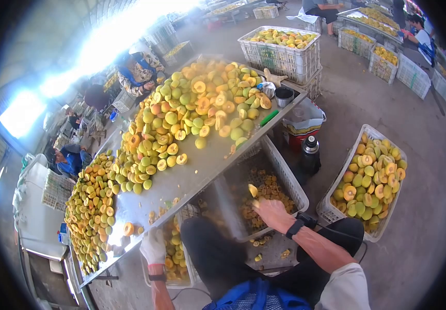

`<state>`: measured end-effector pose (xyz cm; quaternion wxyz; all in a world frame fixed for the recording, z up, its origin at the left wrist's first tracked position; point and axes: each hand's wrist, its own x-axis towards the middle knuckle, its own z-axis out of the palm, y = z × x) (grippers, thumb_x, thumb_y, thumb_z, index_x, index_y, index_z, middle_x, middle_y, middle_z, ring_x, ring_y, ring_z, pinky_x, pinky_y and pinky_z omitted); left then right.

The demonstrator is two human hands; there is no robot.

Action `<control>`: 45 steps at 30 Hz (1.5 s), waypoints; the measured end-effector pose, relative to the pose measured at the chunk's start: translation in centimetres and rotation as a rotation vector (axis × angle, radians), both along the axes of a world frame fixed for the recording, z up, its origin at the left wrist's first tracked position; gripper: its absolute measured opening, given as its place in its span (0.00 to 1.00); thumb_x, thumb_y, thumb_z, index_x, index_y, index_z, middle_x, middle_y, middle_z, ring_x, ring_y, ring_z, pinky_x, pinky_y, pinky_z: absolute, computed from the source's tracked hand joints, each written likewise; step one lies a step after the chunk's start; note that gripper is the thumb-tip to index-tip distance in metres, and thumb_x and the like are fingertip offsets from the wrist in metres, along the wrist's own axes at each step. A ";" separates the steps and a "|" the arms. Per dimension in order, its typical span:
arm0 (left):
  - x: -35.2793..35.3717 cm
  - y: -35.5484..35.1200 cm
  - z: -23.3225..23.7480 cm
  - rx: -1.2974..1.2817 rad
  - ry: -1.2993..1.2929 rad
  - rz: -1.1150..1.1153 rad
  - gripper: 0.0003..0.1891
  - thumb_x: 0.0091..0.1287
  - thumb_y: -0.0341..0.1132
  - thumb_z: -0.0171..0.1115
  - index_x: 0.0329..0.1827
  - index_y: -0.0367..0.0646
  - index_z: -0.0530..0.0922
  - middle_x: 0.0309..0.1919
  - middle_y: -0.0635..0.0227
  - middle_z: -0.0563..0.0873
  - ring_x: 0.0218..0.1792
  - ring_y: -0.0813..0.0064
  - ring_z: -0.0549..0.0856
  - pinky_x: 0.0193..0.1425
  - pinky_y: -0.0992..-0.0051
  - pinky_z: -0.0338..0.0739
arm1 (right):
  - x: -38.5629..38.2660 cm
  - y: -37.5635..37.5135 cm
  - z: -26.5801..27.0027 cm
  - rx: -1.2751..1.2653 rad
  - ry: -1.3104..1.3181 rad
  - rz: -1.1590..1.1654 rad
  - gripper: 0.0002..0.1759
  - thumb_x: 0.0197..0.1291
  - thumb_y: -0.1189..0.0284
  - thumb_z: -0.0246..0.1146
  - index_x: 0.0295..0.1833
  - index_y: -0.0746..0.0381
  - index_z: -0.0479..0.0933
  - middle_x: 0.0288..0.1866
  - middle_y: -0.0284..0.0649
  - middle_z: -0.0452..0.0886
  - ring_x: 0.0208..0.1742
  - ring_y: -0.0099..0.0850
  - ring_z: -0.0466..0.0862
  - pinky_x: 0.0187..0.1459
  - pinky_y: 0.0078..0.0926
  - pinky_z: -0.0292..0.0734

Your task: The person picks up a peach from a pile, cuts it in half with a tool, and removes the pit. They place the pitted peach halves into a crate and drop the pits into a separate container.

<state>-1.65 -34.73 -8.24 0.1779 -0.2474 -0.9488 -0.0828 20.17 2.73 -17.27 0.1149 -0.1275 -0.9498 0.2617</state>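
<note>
My right hand (pixel 273 214), bare, is closed over the scrap crate (pixel 295 186) under the table edge. A yellow fruit piece (pixel 253 191) sticks up at its fingertips. Brown and yellow pits and scraps (pixel 269 194) lie in that crate. My left hand (pixel 154 248), in a white glove, is by the table's near edge, over the side of a crate of cut fruit (pixel 175 253); its fingers are too indistinct to read. Halved yellow-green peaches (pixel 171 118) are heaped along the metal table (pixel 202 164), a few loose halves (pixel 129 228) near my left hand.
A green-handled tool (pixel 269 118) and a metal cup (pixel 284 96) lie at the table's right end. On the floor stand a black flask (pixel 310 152) and a full fruit crate (pixel 324 209). Stacked crates (pixel 280 59) stand behind. Other people (pixel 138 72) sit across the table.
</note>
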 end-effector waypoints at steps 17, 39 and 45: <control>-13.0 31.1 0.1 0.084 -0.347 -0.418 0.19 0.75 0.49 0.58 0.52 0.46 0.89 0.43 0.52 0.91 0.47 0.50 0.89 0.53 0.60 0.82 | -2.4 0.4 5.6 -0.188 -0.048 0.010 0.19 0.75 0.58 0.62 0.43 0.66 0.73 0.28 0.57 0.84 0.33 0.58 0.86 0.36 0.55 0.79; -15.1 39.7 -3.7 0.383 -0.641 -0.499 0.28 0.61 0.47 0.73 0.57 0.33 0.82 0.41 0.58 0.91 0.36 0.71 0.90 0.42 0.72 0.83 | 1.9 8.6 11.1 0.043 -0.003 -0.515 0.18 0.77 0.56 0.60 0.46 0.62 0.76 0.32 0.50 0.87 0.36 0.52 0.89 0.39 0.50 0.82; -7.7 32.7 0.6 0.902 -1.291 -0.533 0.24 0.67 0.41 0.63 0.61 0.33 0.79 0.43 0.58 0.89 0.38 0.72 0.88 0.43 0.73 0.82 | -1.5 5.2 12.2 -0.223 0.258 -0.346 0.19 0.78 0.58 0.60 0.45 0.65 0.71 0.31 0.57 0.83 0.38 0.61 0.85 0.37 0.54 0.76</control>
